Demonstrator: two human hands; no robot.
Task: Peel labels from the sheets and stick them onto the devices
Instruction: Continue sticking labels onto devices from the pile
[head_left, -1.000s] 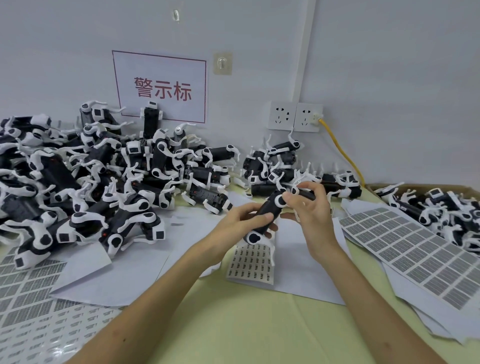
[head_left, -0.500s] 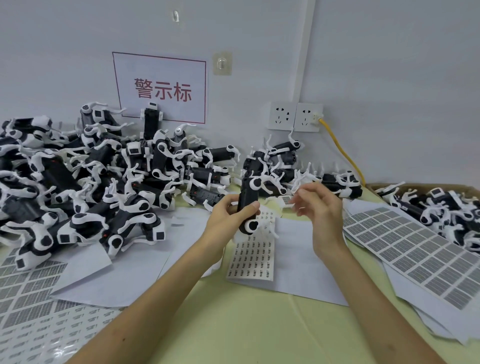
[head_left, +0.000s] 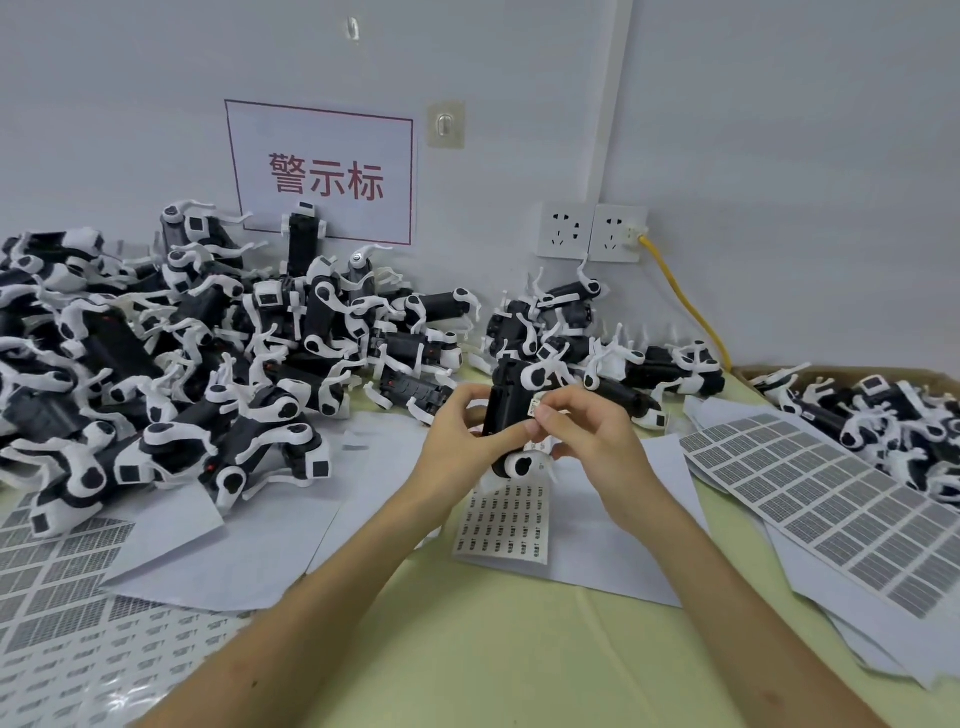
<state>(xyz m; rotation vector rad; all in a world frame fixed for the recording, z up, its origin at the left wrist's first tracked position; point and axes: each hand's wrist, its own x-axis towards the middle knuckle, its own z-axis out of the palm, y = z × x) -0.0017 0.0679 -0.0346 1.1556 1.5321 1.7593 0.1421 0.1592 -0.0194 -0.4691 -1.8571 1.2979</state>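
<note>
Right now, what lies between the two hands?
In the head view, one black-and-white device, gripped by the left hand; the right hand pinches a small label at its edge.

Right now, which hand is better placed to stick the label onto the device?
Right: the right hand pinches the label right at the device, which the left hand holds steady.

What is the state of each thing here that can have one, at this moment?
left hand: grips the held device.
right hand: pinches the small label.
held device: lifted, roughly upright.
small label: off its sheet, at the device's side; stuck or not, unclear.
small-label sheet: lying flat below the hands.
left socket: nothing plugged in.
right socket: yellow cable plugged in.
device pile: heaped loosely.
</note>
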